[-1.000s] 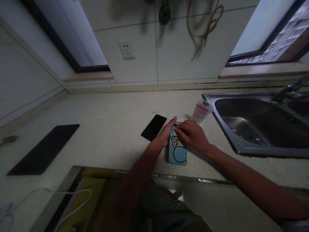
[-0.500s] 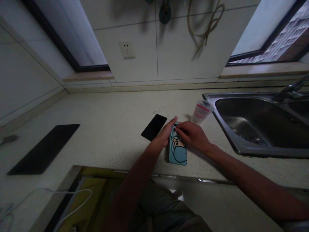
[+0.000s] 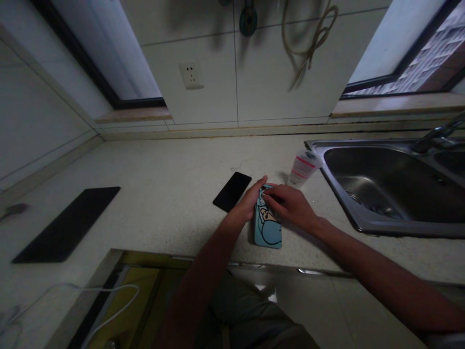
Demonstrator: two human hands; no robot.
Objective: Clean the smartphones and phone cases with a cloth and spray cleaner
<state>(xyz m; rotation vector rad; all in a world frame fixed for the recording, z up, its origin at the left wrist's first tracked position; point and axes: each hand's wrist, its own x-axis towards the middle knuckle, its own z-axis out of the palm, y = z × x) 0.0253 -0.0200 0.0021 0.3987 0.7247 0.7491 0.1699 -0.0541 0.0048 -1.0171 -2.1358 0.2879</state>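
Observation:
A phone in a light-blue cartoon case [image 3: 269, 233] lies back side up on the counter, near its front edge. My left hand [image 3: 251, 199] grips it along the left side, thumb toward the top. My right hand [image 3: 288, 201] bends over its upper end, fingertips pinched together at the camera area. Something small and whitish shows at those fingertips, too small to name. Just left of my left hand, a black phone-like slab [image 3: 232, 191] rests flat. A clear plastic cup with pink print [image 3: 302, 168] is beyond my right hand, beside the sink.
On the right, a steel sink [image 3: 358, 230] with a faucet [image 3: 439, 135] is set into the pale counter [image 3: 163, 194]. A black flat panel [image 3: 69, 225] and a white cable [image 3: 109, 289] are at the left. A socket [image 3: 191, 75] and a hanging cord [image 3: 308, 51] are on the wall.
My right fingertips have shifted very slightly over the phone's camera area. The left hand, phone, black slab and cup stay where they were.

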